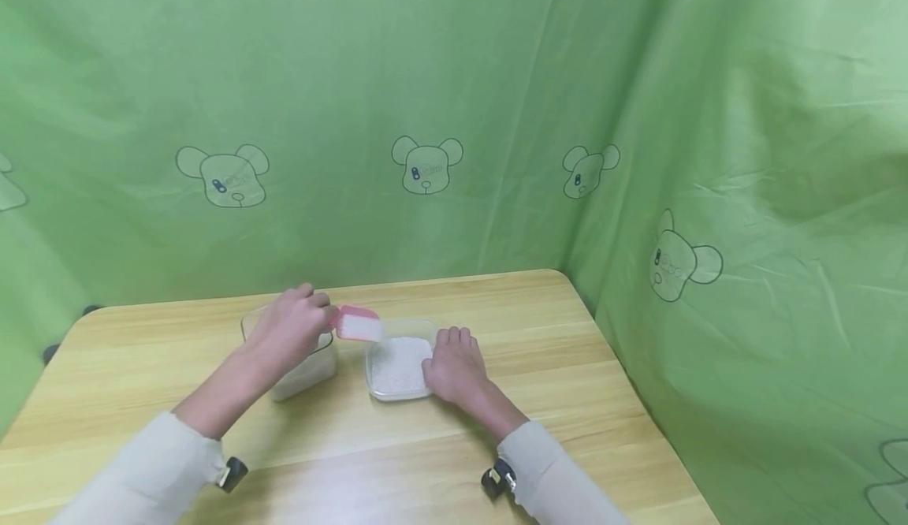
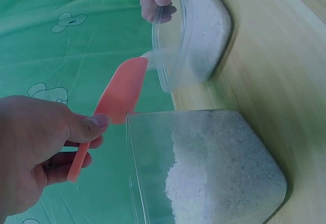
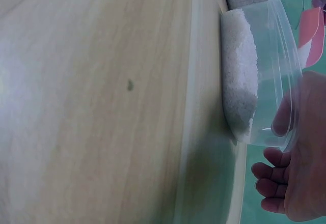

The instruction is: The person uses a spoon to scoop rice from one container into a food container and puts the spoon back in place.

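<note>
My left hand (image 1: 299, 324) grips a pink scoop (image 1: 358, 312) by its handle. White grains like rice lie in the scoop, which tips toward a low clear plastic container (image 1: 386, 396); some grains blur past its lip over that container. A bed of the same white grains (image 1: 400, 363) fills much of the container. At its right side, my right hand (image 1: 457, 363) holds the rim, the thumb (image 3: 283, 116) on the inner side and the fingers outside. Below my left hand stands a taller clear container (image 2: 153, 132), partly filled with white grains (image 2: 219, 173).
Both containers stand side by side on a light wood table (image 1: 426, 470). Green curtains (image 1: 319, 76) with bear-head prints hang behind the table and along its right side. The table's far right corner (image 1: 556, 274) is rounded.
</note>
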Tool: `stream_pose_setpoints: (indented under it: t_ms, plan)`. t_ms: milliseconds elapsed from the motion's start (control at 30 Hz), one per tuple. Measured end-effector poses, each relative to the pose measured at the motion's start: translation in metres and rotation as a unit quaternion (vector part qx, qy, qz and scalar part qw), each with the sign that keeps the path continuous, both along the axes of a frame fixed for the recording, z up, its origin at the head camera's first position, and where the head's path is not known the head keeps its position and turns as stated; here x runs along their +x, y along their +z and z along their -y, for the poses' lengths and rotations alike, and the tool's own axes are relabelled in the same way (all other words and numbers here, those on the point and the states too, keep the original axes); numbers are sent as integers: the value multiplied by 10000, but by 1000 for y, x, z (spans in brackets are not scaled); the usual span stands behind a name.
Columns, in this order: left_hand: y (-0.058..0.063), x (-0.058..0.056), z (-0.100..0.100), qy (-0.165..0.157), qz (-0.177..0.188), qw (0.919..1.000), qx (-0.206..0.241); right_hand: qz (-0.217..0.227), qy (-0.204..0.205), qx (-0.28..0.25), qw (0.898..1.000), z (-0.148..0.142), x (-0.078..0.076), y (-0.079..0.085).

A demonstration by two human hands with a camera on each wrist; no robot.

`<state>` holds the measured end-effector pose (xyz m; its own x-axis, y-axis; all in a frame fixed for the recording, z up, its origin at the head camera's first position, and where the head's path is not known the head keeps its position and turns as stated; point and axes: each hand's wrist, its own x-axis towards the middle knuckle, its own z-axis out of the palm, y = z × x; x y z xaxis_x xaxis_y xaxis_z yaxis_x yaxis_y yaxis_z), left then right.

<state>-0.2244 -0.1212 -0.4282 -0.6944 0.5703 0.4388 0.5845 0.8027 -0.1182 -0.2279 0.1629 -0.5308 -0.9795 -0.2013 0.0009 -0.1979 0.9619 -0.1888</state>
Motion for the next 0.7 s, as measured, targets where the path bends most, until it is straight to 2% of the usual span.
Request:
stream_pose_setpoints:
  t_ms: [300,367,567,700]
  plan:
    - [-6,-1,-9,-320,-372,9988,15,-27,-18,-72,10000,-1,0,1]
    - [-8,-1,-12,-328,-367,9988,-45,-40,-20,-112,9999,-1,0,1]
    - [-12,4,-20,-368,-42,9991,-183,-51,-20,-130,9999,-1,0,0]
    - [-15,4,-26,-411,-155,9987,-263,-51,-21,-54,10000,0,0,-1]
